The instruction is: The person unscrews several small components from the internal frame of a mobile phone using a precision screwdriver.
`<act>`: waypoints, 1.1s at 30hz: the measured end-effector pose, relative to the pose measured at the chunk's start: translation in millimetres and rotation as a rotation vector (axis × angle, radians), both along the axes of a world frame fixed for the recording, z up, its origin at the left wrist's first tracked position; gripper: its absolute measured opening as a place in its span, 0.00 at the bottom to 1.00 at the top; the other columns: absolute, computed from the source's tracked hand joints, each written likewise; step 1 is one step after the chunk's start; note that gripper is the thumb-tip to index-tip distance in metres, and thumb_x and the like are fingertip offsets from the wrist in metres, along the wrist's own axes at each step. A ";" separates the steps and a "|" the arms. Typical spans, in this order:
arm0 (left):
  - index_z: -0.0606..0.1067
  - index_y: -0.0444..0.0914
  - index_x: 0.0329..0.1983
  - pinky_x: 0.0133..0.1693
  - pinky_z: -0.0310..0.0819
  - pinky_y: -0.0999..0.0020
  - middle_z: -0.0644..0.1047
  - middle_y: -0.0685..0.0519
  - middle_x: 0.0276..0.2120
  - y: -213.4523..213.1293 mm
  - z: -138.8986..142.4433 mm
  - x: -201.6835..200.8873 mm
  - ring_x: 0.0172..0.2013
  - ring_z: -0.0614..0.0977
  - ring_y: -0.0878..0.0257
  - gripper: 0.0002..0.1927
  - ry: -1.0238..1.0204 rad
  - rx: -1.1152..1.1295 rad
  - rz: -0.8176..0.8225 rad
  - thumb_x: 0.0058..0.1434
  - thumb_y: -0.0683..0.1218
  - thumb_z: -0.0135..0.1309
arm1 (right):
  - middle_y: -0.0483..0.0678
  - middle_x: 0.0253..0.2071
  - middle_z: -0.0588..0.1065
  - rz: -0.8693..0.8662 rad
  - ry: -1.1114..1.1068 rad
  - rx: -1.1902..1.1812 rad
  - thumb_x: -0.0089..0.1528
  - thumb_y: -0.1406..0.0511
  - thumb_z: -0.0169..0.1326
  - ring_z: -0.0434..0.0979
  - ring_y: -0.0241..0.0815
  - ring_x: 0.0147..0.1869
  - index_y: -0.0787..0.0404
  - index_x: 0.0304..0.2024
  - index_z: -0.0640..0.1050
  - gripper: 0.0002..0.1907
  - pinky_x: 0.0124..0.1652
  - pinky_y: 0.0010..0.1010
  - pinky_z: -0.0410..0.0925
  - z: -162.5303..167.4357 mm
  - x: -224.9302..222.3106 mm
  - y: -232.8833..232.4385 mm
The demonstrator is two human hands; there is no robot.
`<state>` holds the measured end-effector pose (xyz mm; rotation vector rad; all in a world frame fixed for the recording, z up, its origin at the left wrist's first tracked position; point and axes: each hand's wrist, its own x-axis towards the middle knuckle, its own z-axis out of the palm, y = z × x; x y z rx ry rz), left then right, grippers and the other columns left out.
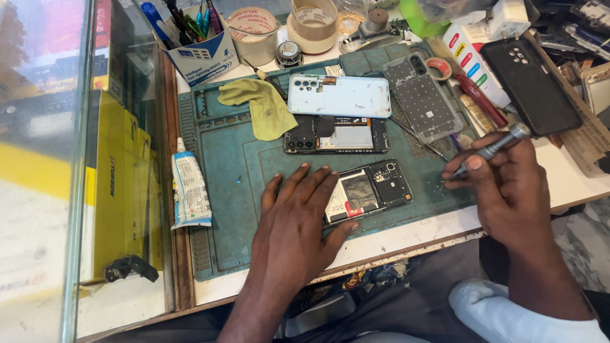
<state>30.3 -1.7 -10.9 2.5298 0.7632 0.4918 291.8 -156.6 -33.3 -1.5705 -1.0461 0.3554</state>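
The person's left hand point(295, 219) lies flat, fingers spread and gripping nothing, pressing down on the near end of an opened phone point(368, 190) that rests back-off on a blue-green work mat point(235, 165) near the table's front edge. The right hand point(502, 184) has its fingers closed around a slim metal screwdriver point(492, 149), whose tip points down at the mat just to the right of the phone, apparently among a few tiny specks that may be loose screws; they are too small to tell for certain. The main risk looks to be those small parts: a nudge from the tip or the heel of the hand could send them rolling off the mat and over the table edge, which is close. The phone itself is held only by the weight of the palm, so if the hand eases up while the tool pushes sideways, the phone could skid and the tip could scratch the exposed board or battery. Farther back lie a second opened phone point(335, 134), a pale blue back cover point(340, 95), a clear case point(424, 98) and a yellow-green cloth point(264, 105), all near one another, so parts could get mixed up. A white glue tube point(189, 187) lies at the mat's left edge, well apart from the work.
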 end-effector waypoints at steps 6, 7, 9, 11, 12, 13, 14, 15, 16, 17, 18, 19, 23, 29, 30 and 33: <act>0.70 0.36 0.64 0.66 0.47 0.39 0.72 0.42 0.62 -0.9 -0.1 -0.6 0.68 0.65 0.43 0.36 -0.009 0.011 -0.001 0.56 0.58 0.62 | 0.57 0.40 0.78 -0.018 -0.090 -0.099 0.75 0.69 0.44 0.83 0.44 0.43 0.67 0.59 0.61 0.12 0.44 0.34 0.79 4.8 -0.8 3.3; 0.70 0.36 0.64 0.66 0.47 0.39 0.72 0.42 0.62 -0.9 -0.3 -0.7 0.68 0.65 0.44 0.36 -0.011 0.011 -0.002 0.56 0.58 0.62 | 0.57 0.40 0.78 -0.027 -0.103 -0.097 0.75 0.69 0.44 0.83 0.45 0.43 0.67 0.59 0.61 0.12 0.44 0.34 0.80 5.4 -0.7 2.6; 0.70 0.35 0.64 0.66 0.47 0.39 0.72 0.42 0.62 -0.5 -0.5 -0.9 0.68 0.65 0.44 0.36 -0.015 0.013 -0.006 0.57 0.58 0.62 | 0.58 0.40 0.79 -0.047 -0.130 -0.091 0.75 0.70 0.45 0.84 0.45 0.44 0.67 0.59 0.61 0.12 0.44 0.34 0.80 7.2 -0.7 0.9; 0.70 0.35 0.64 0.66 0.47 0.39 0.72 0.42 0.62 -0.6 -1.0 0.2 0.68 0.65 0.44 0.36 -0.021 0.012 -0.002 0.57 0.58 0.61 | 0.60 0.42 0.79 -0.017 -0.109 -0.043 0.76 0.73 0.47 0.84 0.46 0.46 0.68 0.59 0.63 0.12 0.47 0.36 0.80 8.9 -1.5 1.8; 0.71 0.35 0.64 0.66 0.46 0.39 0.72 0.42 0.62 -0.5 -1.1 0.0 0.68 0.65 0.44 0.36 -0.023 0.012 0.001 0.57 0.59 0.61 | 0.61 0.42 0.79 -0.001 -0.098 -0.019 0.76 0.74 0.48 0.84 0.47 0.48 0.69 0.59 0.64 0.11 0.49 0.37 0.80 9.9 -2.7 3.0; 0.71 0.35 0.64 0.66 0.47 0.40 0.72 0.42 0.62 -0.6 -1.2 -0.2 0.68 0.65 0.44 0.36 -0.024 0.014 -0.001 0.57 0.59 0.61 | 0.61 0.43 0.79 0.011 -0.078 0.003 0.74 0.75 0.49 0.84 0.47 0.49 0.69 0.59 0.65 0.12 0.50 0.37 0.80 11.0 -4.5 3.8; 0.70 0.35 0.64 0.66 0.47 0.40 0.72 0.42 0.62 -0.8 -1.2 -0.4 0.68 0.65 0.44 0.36 -0.024 0.015 -0.003 0.57 0.59 0.61 | 0.62 0.45 0.78 0.023 -0.058 0.025 0.73 0.76 0.50 0.83 0.48 0.51 0.69 0.58 0.67 0.12 0.52 0.38 0.80 11.7 -7.5 5.0; 0.70 0.35 0.64 0.66 0.47 0.40 0.72 0.42 0.62 -1.0 -1.1 -0.3 0.68 0.65 0.44 0.36 -0.023 0.017 -0.005 0.57 0.59 0.61 | 0.62 0.46 0.78 0.034 -0.038 0.047 0.71 0.77 0.51 0.83 0.49 0.53 0.70 0.57 0.68 0.12 0.53 0.39 0.80 11.3 -11.8 7.4; 0.70 0.35 0.64 0.66 0.47 0.40 0.72 0.42 0.62 -1.2 -0.9 -0.9 0.68 0.65 0.44 0.36 -0.019 0.016 -0.004 0.57 0.58 0.61 | 0.62 0.46 0.79 0.079 -0.032 0.077 0.70 0.78 0.51 0.84 0.48 0.52 0.68 0.61 0.65 0.18 0.53 0.37 0.79 10.2 -17.4 10.2; 0.70 0.35 0.64 0.66 0.47 0.40 0.72 0.42 0.62 -1.1 -0.6 -0.8 0.68 0.65 0.44 0.36 -0.016 0.017 -0.004 0.56 0.58 0.62 | 0.62 0.46 0.79 0.123 -0.029 0.108 0.69 0.78 0.52 0.84 0.48 0.51 0.66 0.65 0.61 0.24 0.52 0.36 0.78 9.0 -23.0 12.8; 0.70 0.35 0.64 0.66 0.47 0.39 0.72 0.42 0.62 -0.9 -0.3 -0.6 0.68 0.65 0.44 0.36 -0.013 0.019 -0.002 0.56 0.58 0.62 | 0.62 0.46 0.80 0.167 -0.024 0.140 0.67 0.79 0.52 0.84 0.47 0.51 0.64 0.69 0.58 0.30 0.52 0.35 0.77 7.9 -28.1 15.5; 0.70 0.35 0.64 0.66 0.47 0.39 0.72 0.42 0.62 -0.9 0.1 -0.5 0.68 0.65 0.44 0.36 -0.010 0.016 -0.003 0.56 0.58 0.62 | 0.62 0.47 0.79 0.221 -0.018 0.166 0.67 0.79 0.52 0.84 0.47 0.52 0.63 0.69 0.57 0.31 0.53 0.35 0.78 6.0 -33.1 19.3; 0.71 0.35 0.64 0.66 0.47 0.39 0.73 0.42 0.62 -1.0 1.7 0.1 0.68 0.65 0.44 0.36 -0.019 0.016 -0.008 0.56 0.58 0.62 | 0.61 0.48 0.79 0.338 -0.061 0.168 0.67 0.79 0.52 0.85 0.49 0.54 0.60 0.70 0.56 0.33 0.53 0.34 0.80 2.4 -43.4 29.2; 0.71 0.35 0.63 0.65 0.47 0.39 0.73 0.42 0.62 -1.1 1.4 0.7 0.68 0.65 0.45 0.36 -0.013 0.001 -0.008 0.56 0.58 0.62 | 0.60 0.46 0.80 0.300 -0.100 0.065 0.65 0.78 0.54 0.86 0.47 0.52 0.61 0.70 0.58 0.33 0.52 0.34 0.79 1.7 -46.8 27.8; 0.71 0.35 0.63 0.65 0.47 0.39 0.73 0.42 0.62 -1.1 1.3 0.6 0.68 0.65 0.45 0.36 -0.012 0.000 -0.008 0.55 0.58 0.62 | 0.60 0.46 0.80 0.294 -0.092 0.062 0.65 0.78 0.54 0.86 0.47 0.52 0.61 0.70 0.58 0.33 0.52 0.34 0.79 1.5 -46.9 27.8; 0.71 0.35 0.63 0.65 0.47 0.39 0.73 0.42 0.62 -1.4 1.7 0.0 0.68 0.65 0.45 0.36 -0.017 0.011 -0.007 0.56 0.58 0.62 | 0.60 0.46 0.80 0.301 -0.090 0.080 0.65 0.77 0.54 0.86 0.47 0.52 0.61 0.70 0.58 0.33 0.53 0.34 0.80 0.7 -46.6 28.3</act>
